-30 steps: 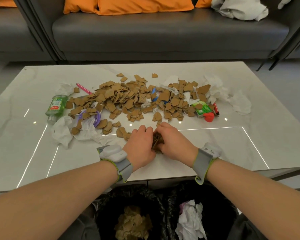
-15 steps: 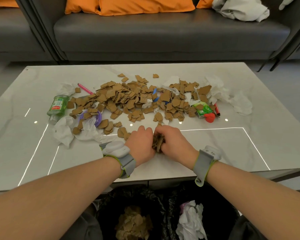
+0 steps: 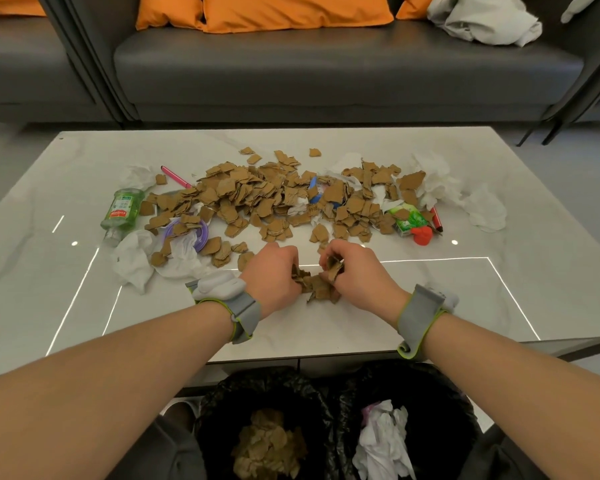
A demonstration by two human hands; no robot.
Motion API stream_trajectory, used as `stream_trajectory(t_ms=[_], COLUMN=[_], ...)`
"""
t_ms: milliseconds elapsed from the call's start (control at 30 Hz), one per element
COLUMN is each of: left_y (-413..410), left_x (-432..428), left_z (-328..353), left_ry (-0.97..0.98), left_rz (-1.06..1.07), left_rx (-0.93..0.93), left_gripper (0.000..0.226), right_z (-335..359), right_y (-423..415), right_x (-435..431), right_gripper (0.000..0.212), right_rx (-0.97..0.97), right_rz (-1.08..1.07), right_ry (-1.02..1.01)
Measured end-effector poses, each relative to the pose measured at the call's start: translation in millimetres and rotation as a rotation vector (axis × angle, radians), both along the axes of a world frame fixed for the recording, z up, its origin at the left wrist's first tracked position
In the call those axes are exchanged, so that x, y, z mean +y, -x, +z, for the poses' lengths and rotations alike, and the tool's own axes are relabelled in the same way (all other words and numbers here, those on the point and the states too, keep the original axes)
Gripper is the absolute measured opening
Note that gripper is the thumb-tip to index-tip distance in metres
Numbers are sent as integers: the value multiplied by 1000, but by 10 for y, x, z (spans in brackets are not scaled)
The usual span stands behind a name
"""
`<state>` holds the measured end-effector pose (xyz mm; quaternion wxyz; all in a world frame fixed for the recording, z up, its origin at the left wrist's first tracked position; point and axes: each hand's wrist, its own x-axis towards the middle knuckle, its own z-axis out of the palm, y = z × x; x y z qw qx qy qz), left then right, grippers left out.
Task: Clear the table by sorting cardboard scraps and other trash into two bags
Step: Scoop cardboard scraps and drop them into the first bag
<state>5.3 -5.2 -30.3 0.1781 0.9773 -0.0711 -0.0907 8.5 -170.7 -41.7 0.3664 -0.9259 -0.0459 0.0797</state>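
Both hands are down near the middle of the tabletop's [image 3: 499, 306] near edge, close together. The left hand [image 3: 274, 275] has its grip curled over a handful of scraps [image 3: 317, 289] that lies on the tabletop between the two hands. The right hand [image 3: 357, 275] has its grip pinched on pieces from the same handful, and a few stick up between its fingers. Each wrist wears a grey band.

The main pile of cardboard scraps [image 3: 274, 199] spreads across the middle of the tabletop, just beyond the hands. A green bottle [image 3: 122, 209] lies on its side towards the left edge, beside a crumpled tissue [image 3: 132, 258] and a purple ring [image 3: 203, 232] half buried in scraps. A pink pen [image 3: 175, 176] lies at the pile's far left side. Towards the right edge are more tissues [image 3: 437, 181], a green carton [image 3: 407, 218] and a red pen [image 3: 436, 220].

Two black bags stand open below the near edge. The left bag [image 3: 222, 393] holds cardboard pieces and the right bag [image 3: 440, 393] holds white tissue.

Beyond the far edge is a grey sofa [image 3: 326, 64] with orange cushions [image 3: 291, 8].
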Motion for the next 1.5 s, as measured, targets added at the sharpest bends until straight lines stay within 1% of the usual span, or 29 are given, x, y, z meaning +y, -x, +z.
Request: stream_trajectory(t_ms=[100, 200, 267, 367, 433, 533, 633, 733, 833, 967, 1067, 1200, 1400, 1500], left_y=[-9, -29, -26, 3, 14, 12, 34, 68, 91, 97, 56, 10, 1, 15], left_x=[24, 57, 78, 105, 116, 114, 74, 27, -10, -52, -72, -78, -85, -48], left_z=[29, 53, 66, 58, 49, 38, 32, 9, -27, -97, -99, -99, -91, -76], left_ry=[-6, -10, -8, 4, 38, 85, 71, 56, 55, 19, 11, 10, 45, 86], left_rz=[8, 33, 51, 51, 37, -4, -52, -87, -123, -154, -154, -155, -156, -144], left_rx=[-9, -16, -15, -18, -6, 33, 94, 144, 160, 76, 75, 74, 35, 29], left_gripper=[22, 23, 26, 26, 24, 23, 29, 42, 50, 41, 35, 34, 31, 26], right_z=[31, 67, 95, 145, 151, 113, 53, -8, -34, -53, -73, -86, -120, -126], right_y=[19, 46, 57, 85, 108, 155, 203, 227, 214, 169, 145, 112, 107, 115], right_x=[-2, -1, -4, -12, -14, -10, 3, 21, 14, 13, 30, 52, 63, 57], right_gripper=[35, 40, 47, 65, 70, 74, 79, 70, 61, 51, 40, 29, 28, 25], right_rx=[11, 30, 45, 123, 150, 128, 65, -8, -35, -60, -94, -97, -133, -120], right_rz=[38, 51, 72, 118, 135, 141, 179, 221, 248, 261, 264, 269, 228, 201], right_ry=[58, 86, 114, 132, 128, 152, 239, 297, 289, 294, 292, 291, 314, 267])
